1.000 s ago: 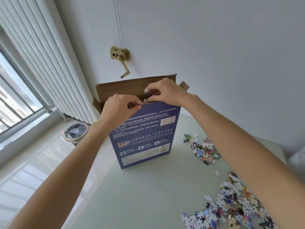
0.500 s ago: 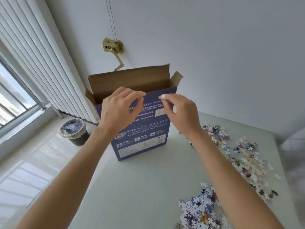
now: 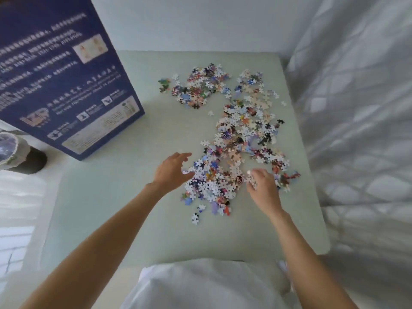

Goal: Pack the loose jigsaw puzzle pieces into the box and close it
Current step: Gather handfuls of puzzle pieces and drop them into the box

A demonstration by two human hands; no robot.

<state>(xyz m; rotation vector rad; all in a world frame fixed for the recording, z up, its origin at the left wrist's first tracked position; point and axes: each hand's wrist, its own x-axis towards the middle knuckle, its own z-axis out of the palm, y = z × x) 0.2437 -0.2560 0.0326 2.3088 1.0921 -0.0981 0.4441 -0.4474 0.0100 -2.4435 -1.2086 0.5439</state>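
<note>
The tall blue puzzle box [image 3: 66, 85] stands upright at the far left of the pale green table [image 3: 138, 219]; its top is out of frame. Loose jigsaw pieces [image 3: 236, 139] lie scattered in heaps over the right half of the table. My left hand [image 3: 171, 171] hovers open at the left edge of the nearest heap [image 3: 214, 181], fingers spread and touching the pieces. My right hand [image 3: 263, 186] rests at the heap's right side with fingers curled on a few pieces.
A bin with a plastic liner [image 3: 13, 150] stands on the floor left of the table. A white patterned mattress or cover [image 3: 361, 130] runs along the table's right edge. White clothing [image 3: 200, 286] fills the bottom of the view.
Both hands left the box's top flap and came down to the nearest heap of pieces. The view tilted down from the box to the table.
</note>
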